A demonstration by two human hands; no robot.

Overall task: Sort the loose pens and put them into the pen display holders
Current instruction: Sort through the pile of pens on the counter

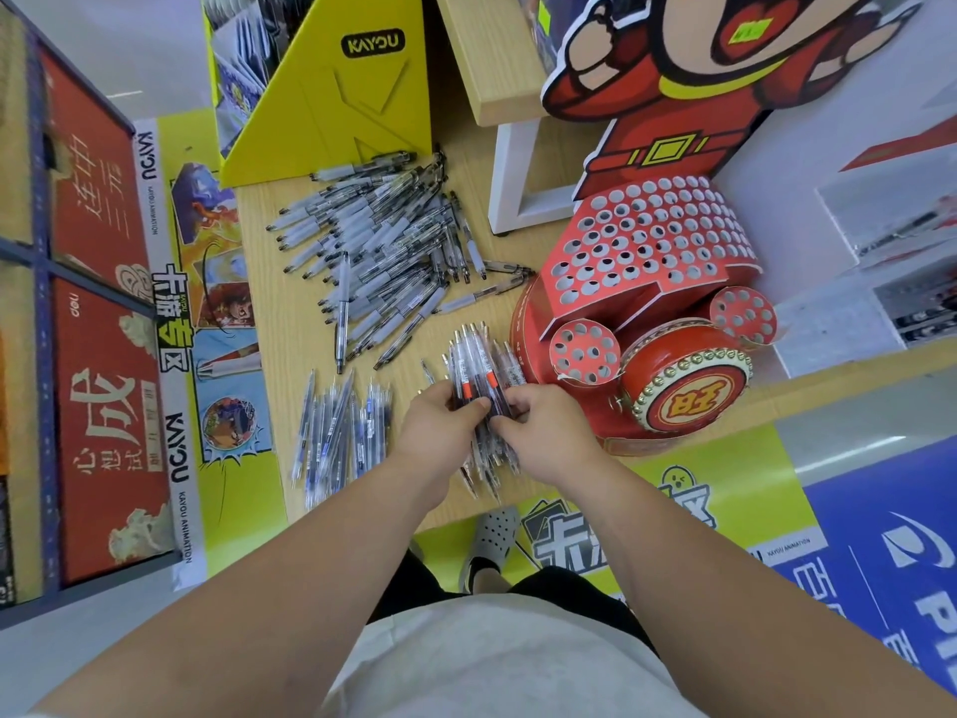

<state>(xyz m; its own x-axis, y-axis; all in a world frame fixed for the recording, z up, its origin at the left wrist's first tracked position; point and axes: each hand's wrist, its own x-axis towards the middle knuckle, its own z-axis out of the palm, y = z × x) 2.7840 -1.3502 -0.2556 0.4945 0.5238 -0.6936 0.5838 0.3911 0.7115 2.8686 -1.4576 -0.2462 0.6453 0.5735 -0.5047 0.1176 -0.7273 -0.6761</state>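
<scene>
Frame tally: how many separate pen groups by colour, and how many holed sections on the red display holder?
Black-and-grey pen pile: 1
Blue pen group: 1
Red-marked pen bundle, gripped by left hand and right hand: 1
Large holed panel: 1
Round holed discs: 2
Total: 6

Wooden table (pixel 264 323), white shelf leg (pixel 510 173), pale floor (pixel 155 54).

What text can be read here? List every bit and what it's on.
"KAYOU": yellow stand.
"KAYOU ANIMATION", "卡游专区": white strip.
"deli", "成": red poster.
"旺": drum.
"KAYOU ANIMATION": floor banner.
Print on pens: too small to read.
</scene>
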